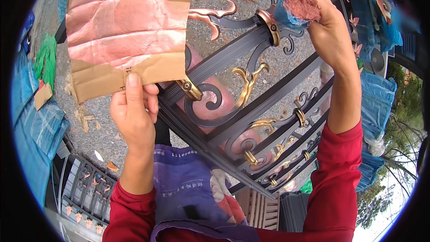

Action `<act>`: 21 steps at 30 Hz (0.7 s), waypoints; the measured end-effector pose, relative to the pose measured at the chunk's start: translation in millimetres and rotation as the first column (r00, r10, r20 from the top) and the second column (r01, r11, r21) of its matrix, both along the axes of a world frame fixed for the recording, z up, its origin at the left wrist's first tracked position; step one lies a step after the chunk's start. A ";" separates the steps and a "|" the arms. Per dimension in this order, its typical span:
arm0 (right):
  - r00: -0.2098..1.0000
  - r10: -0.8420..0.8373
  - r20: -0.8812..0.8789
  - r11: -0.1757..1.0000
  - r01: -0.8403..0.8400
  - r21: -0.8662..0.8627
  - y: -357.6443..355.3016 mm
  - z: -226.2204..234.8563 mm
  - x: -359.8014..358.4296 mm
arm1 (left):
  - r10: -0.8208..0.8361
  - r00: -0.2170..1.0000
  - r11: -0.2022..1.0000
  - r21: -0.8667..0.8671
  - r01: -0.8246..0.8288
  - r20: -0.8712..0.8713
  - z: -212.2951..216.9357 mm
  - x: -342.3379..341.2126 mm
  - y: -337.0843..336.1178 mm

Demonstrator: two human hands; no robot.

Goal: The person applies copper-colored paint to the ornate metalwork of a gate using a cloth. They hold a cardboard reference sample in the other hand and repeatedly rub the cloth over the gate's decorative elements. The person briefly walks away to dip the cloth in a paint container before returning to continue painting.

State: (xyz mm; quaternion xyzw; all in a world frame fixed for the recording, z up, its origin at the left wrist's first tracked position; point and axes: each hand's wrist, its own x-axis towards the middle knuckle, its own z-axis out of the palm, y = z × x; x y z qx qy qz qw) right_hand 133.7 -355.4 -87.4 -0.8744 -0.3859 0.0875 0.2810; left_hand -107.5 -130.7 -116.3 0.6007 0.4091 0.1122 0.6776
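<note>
Above black wrought gate panel (251,107): left hand (133,116) pinched paint-stained cardboard sheet (121,31) behind scrollwork; right hand (329,31) clenched around blue sponge (298,9) loaded with copper paint, beside gilded collar (270,27). Risk: sheet slipping, paint smearing black bars.

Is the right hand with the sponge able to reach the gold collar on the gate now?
Probably yes. The right hand holds the sponge just beside the gold collar of the gate, and nothing lies between them.
</note>
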 end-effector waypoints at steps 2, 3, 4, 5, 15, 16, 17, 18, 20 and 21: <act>0.994 0.034 0.101 0.998 -0.028 -0.057 1.8 -8.7 -11.1 | -0.003 1.000 1.000 0.004 0.003 -0.005 0.8 -0.1 1.2; 0.987 0.053 0.154 0.995 -0.039 -0.093 -0.4 -14.1 -17.8 | -0.001 1.000 1.000 0.004 0.001 -0.007 -0.4 0.6 1.1; 0.997 0.024 0.073 0.988 -0.013 -0.153 -9.5 -15.9 -26.8 | 0.012 1.000 1.000 0.007 -0.012 -0.010 -0.3 0.5 0.8; 0.999 -0.033 0.031 0.982 0.038 -0.184 -17.3 -12.7 -37.1 | 0.009 1.000 1.000 0.011 -0.009 -0.005 0.0 0.6 1.3; 0.972 -0.084 0.219 0.991 0.105 -0.088 -28.1 -32.2 -54.5 | 0.011 1.000 1.000 0.002 -0.010 -0.013 -2.9 -1.2 0.5; 0.974 -0.092 0.207 0.984 0.120 -0.130 -32.6 -31.4 -61.0 | 0.007 1.000 1.000 -0.004 -0.007 -0.012 -2.7 -2.2 1.3; 0.976 -0.100 0.194 0.976 0.134 -0.172 -36.0 -30.1 -65.6 | 0.012 1.000 1.000 0.015 -0.012 -0.014 -1.7 -1.5 1.7; 0.972 -0.104 0.208 0.979 0.137 -0.149 -38.2 -31.4 -66.5 | 0.010 1.000 1.000 0.026 -0.009 -0.020 -1.6 -1.3 0.4; 0.965 -0.114 0.235 0.985 0.141 -0.100 -40.0 -32.6 -67.8 | 0.020 1.000 0.999 0.025 -0.020 -0.011 -1.5 -0.4 -1.6; 0.957 -0.108 0.271 0.989 0.132 -0.072 -36.4 -32.8 -64.9 | 0.029 1.000 0.999 0.014 -0.029 0.000 -2.6 0.0 -2.0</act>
